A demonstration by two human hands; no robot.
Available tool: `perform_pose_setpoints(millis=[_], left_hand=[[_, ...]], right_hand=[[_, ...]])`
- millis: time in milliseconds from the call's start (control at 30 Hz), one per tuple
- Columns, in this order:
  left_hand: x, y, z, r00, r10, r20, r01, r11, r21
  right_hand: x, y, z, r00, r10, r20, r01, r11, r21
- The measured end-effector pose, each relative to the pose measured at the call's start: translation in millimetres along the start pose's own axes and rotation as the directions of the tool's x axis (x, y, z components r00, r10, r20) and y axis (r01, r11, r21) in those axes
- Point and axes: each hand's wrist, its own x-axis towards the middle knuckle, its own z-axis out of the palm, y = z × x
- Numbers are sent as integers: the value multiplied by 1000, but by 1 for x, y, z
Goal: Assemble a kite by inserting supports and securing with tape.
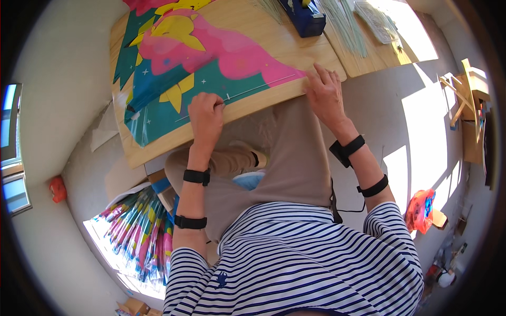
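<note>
A printed sheet (pixel 242 79) in green, pink and yellow lies on the wooden table in front of me. A thin pale rod (pixel 253 87) runs along its near edge, with a small white crosspiece partway. My left hand (pixel 205 120) is closed over this edge, its fingers curled on the line of the rod; what they pinch is hidden. At the sheet's pink right-hand tip, my right hand (pixel 324 95) rests with fingers stretched out and slightly apart.
A dark blue tape dispenser (pixel 305 18) stands at the back of the table, beside bundles of thin pale sticks (pixel 345 29) and a clear plastic tray (pixel 377 23). Many folded printed sheets (pixel 139 231) hang at my lower left. A red plastic bag (pixel 420 210) sits on the floor at right.
</note>
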Motion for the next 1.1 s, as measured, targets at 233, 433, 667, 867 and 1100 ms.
perform_pose_setpoints(millis=[233, 433, 667, 867, 1100], left_hand=[[-31, 24, -21, 997, 55, 60, -52, 997, -52], [-48, 39, -32, 993, 35, 117, -24, 995, -93], [-49, 46, -35, 991, 42, 127, -26, 991, -128], [-53, 40, -44, 992, 5, 124, 7, 995, -103], [-44, 51, -50, 995, -17, 96, 34, 982, -186]], right_hand=[[29, 9, -1, 993, 117, 31, -120, 984, 131], [99, 8, 35, 967, 242, 78, -245, 969, 29], [167, -4, 87, 885, 462, 50, -457, 885, -93], [182, -2, 82, 876, 448, 179, -438, 894, -96], [151, 25, 75, 903, 406, 143, -430, 857, 285]])
